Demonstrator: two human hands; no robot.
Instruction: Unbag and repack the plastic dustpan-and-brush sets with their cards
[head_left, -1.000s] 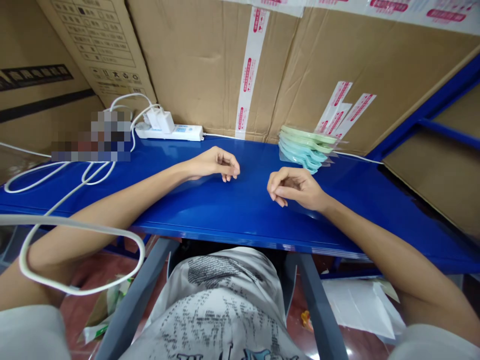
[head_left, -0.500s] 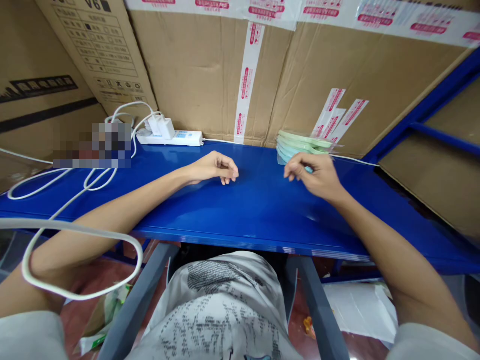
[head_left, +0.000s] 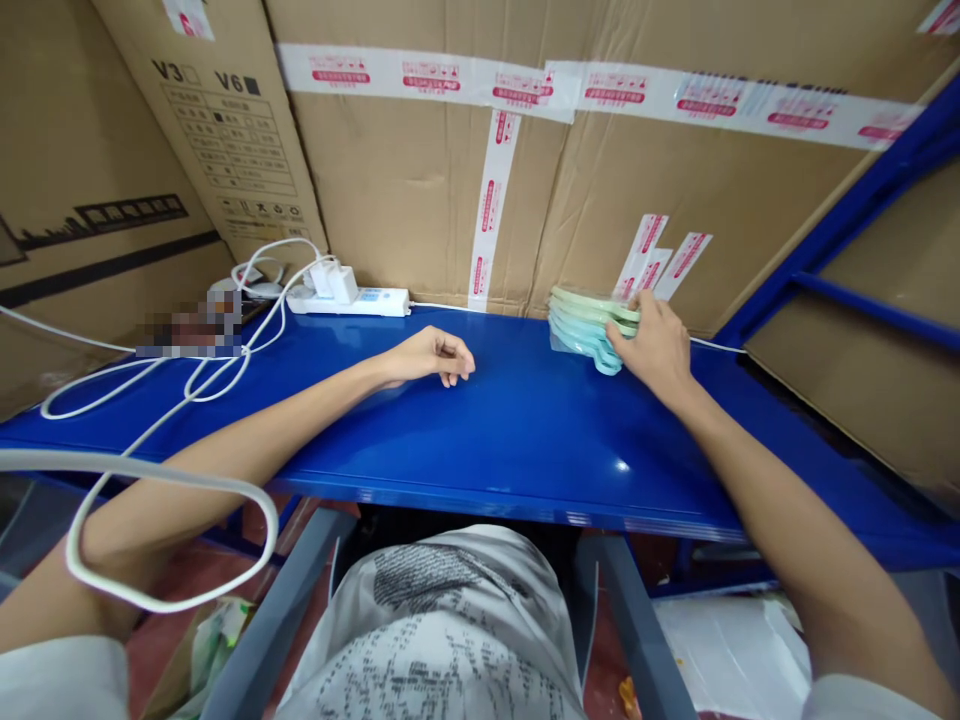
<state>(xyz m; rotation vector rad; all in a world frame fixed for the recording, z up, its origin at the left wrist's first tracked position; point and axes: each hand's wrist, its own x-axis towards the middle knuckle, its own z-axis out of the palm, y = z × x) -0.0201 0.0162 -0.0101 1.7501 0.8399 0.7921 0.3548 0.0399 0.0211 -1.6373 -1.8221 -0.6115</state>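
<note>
On the blue bench (head_left: 510,430), near its back edge, our right hand (head_left: 660,345) grasps the film-wrapped stack (head_left: 579,330), probably light and slippery, sensibly by its right end, our left hand (head_left: 431,357) curled loosely, empty.

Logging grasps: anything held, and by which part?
The right hand touches the right end of the pastel stack; whether gripping cannot be told. The left hand holds nothing.

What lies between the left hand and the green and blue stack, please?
In the head view, only blue tabletop lies between the left hand and the stack.
</note>
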